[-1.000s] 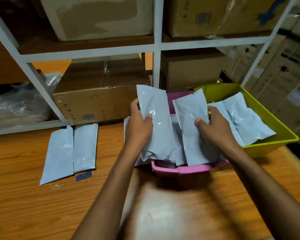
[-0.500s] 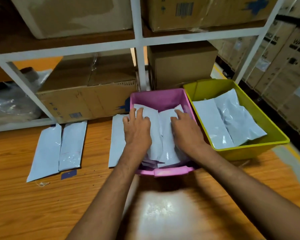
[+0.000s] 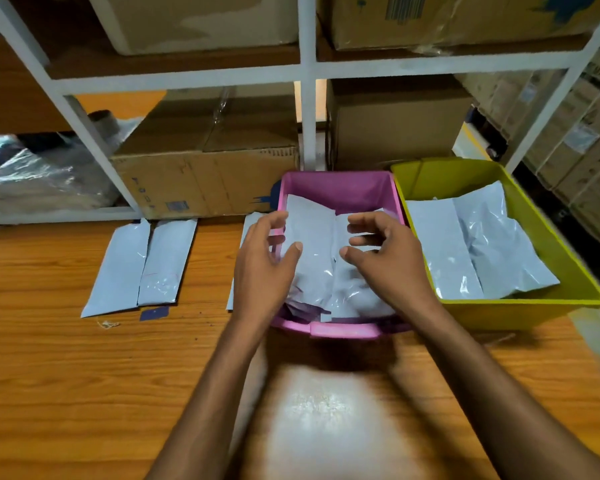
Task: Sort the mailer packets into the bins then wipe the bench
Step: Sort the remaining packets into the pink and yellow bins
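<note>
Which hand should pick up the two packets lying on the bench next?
The left hand. It hovers over the left edge of the pink bin, on the same side as the two packets on the bench, with an empty grip. The right hand is farther and would likely have to cross over.

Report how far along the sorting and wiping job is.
Done: mailer packets lie in the pink bin and the yellow-green bin. In hand: the left hand and right hand hover open over the pink bin, holding nothing. Left: two packets on the bench, a third packet beside the pink bin; wiping looks undone, no cloth in view.
</note>
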`<state>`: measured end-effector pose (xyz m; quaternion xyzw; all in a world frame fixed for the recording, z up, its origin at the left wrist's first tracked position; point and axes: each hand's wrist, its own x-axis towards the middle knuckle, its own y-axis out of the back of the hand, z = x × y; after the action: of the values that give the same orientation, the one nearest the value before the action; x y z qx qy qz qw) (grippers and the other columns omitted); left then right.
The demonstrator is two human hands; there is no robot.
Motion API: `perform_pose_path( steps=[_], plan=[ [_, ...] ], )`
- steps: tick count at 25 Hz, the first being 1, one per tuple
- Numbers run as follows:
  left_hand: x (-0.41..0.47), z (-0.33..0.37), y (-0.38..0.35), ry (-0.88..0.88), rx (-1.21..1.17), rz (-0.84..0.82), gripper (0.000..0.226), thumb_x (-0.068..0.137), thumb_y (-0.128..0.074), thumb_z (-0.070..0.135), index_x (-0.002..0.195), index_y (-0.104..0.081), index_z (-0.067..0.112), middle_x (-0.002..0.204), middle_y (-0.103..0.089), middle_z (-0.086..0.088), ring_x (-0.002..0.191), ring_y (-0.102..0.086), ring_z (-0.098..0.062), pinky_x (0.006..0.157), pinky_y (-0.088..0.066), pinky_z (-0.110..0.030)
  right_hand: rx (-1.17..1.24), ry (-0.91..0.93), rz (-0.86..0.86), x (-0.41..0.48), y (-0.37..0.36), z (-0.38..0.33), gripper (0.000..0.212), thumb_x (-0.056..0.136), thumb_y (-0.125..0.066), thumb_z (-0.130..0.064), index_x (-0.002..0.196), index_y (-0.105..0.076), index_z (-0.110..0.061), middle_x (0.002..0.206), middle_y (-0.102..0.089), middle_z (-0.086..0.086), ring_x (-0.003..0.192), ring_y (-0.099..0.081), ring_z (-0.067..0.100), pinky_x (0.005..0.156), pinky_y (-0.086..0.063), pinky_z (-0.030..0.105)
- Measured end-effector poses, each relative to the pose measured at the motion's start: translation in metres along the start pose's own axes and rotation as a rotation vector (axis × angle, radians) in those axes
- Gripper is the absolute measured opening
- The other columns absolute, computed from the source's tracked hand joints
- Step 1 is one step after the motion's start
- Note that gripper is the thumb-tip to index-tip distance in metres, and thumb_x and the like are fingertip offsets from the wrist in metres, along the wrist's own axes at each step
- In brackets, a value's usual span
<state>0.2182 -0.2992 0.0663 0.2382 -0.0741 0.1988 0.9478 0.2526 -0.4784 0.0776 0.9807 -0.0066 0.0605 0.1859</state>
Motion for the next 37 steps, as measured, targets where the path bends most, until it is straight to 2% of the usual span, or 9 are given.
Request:
perform_pose_path(
  steps=[4,8,16,18,22,26,31,34,37],
  plan=[
    [-0.025,-0.002,0.039,0.077,-0.295,0.024,0.043,0.090,-0.077,0.014,0.127,-0.061,0.029,0.123,-0.065,0.013,0.097,-0.069,0.002,0.078,-0.056,-0.015,0.249,0.016,0.007,-0.041,-0.024,-0.030,0.053,0.073,-0.087,0.000,0.117,-0.065,-0.020,0.101,-0.071,-0.003,0.084,-0.069,0.009,0.068,-0.056,0.020],
    [-0.036,-0.028,0.088,0.148,-0.410,-0.028,0.050,0.085,-0.082,0.009,0.127,-0.061,0.024,0.119,-0.068,0.008,0.090,-0.071,-0.002,0.081,-0.057,-0.020,0.318,0.051,0.021,-0.082,-0.069,-0.053,0.049,0.076,-0.086,-0.001,0.116,-0.064,-0.020,0.101,-0.069,-0.002,0.085,-0.068,0.013,0.068,-0.058,0.023],
    [-0.041,-0.131,0.201,0.098,-0.166,-0.033,0.064,0.080,-0.086,0.011,0.130,-0.057,0.037,0.121,-0.064,0.016,0.102,-0.067,-0.004,0.076,-0.052,-0.015,0.026,0.224,0.135,-0.136,-0.224,-0.054,0.067,0.077,-0.086,-0.009,0.131,-0.054,-0.032,0.115,-0.062,-0.014,0.092,-0.066,0.012,0.072,-0.054,0.027],
    [-0.034,-0.155,0.220,0.129,-0.153,-0.002,0.060,0.081,-0.084,0.008,0.128,-0.058,0.034,0.119,-0.066,0.015,0.097,-0.069,-0.004,0.072,-0.049,-0.013,0.004,0.192,0.090,-0.134,-0.255,-0.050,0.069,0.078,-0.085,-0.011,0.134,-0.052,-0.032,0.117,-0.060,-0.016,0.093,-0.065,0.011,0.070,-0.053,0.026],
    [-0.006,-0.199,0.244,0.175,-0.123,0.085,0.044,0.086,-0.079,0.009,0.120,-0.061,0.030,0.109,-0.067,0.014,0.089,-0.070,-0.008,0.076,-0.057,-0.028,-0.093,0.120,-0.029,-0.111,-0.301,-0.047,0.068,0.078,-0.083,-0.018,0.135,-0.050,-0.035,0.116,-0.059,-0.018,0.091,-0.061,0.008,0.068,-0.051,0.020],
    [0.034,-0.237,0.252,0.286,0.038,0.090,0.037,0.090,-0.075,0.023,0.122,-0.058,0.029,0.116,-0.065,0.008,0.103,-0.068,-0.016,0.083,-0.053,-0.033,-0.155,-0.048,-0.065,-0.070,-0.334,-0.039,0.055,0.083,-0.079,-0.031,0.132,-0.053,-0.031,0.113,-0.062,-0.013,0.091,-0.062,0.004,0.079,-0.056,0.029],
    [0.108,-0.267,0.255,0.544,0.344,-0.014,0.090,0.086,-0.073,0.052,0.152,-0.032,0.006,0.153,-0.043,-0.015,0.142,-0.038,-0.037,0.111,-0.036,-0.049,-0.367,-0.202,-0.092,-0.003,-0.377,-0.028,0.068,0.086,-0.070,-0.051,0.142,-0.050,-0.016,0.133,-0.062,0.003,0.121,-0.059,0.024,0.095,-0.053,0.041],
    [0.134,-0.271,0.252,0.631,0.392,-0.086,0.111,0.079,-0.079,0.056,0.156,-0.020,0.003,0.160,-0.031,-0.018,0.148,-0.029,-0.037,0.114,-0.032,-0.050,-0.458,-0.293,-0.119,0.022,-0.399,-0.027,0.066,0.080,-0.073,-0.057,0.125,-0.056,-0.013,0.125,-0.064,0.007,0.117,-0.060,0.029,0.088,-0.054,0.042],
    [0.145,-0.279,0.249,0.667,0.454,-0.076,0.121,0.068,-0.088,0.056,0.155,-0.021,0.005,0.158,-0.030,-0.018,0.146,-0.028,-0.037,0.113,-0.031,-0.049,-0.411,-0.391,-0.150,0.035,-0.413,-0.024,0.061,0.071,-0.083,-0.051,0.113,-0.058,-0.014,0.115,-0.065,0.004,0.106,-0.063,0.026,0.083,-0.057,0.043]
  ],
)
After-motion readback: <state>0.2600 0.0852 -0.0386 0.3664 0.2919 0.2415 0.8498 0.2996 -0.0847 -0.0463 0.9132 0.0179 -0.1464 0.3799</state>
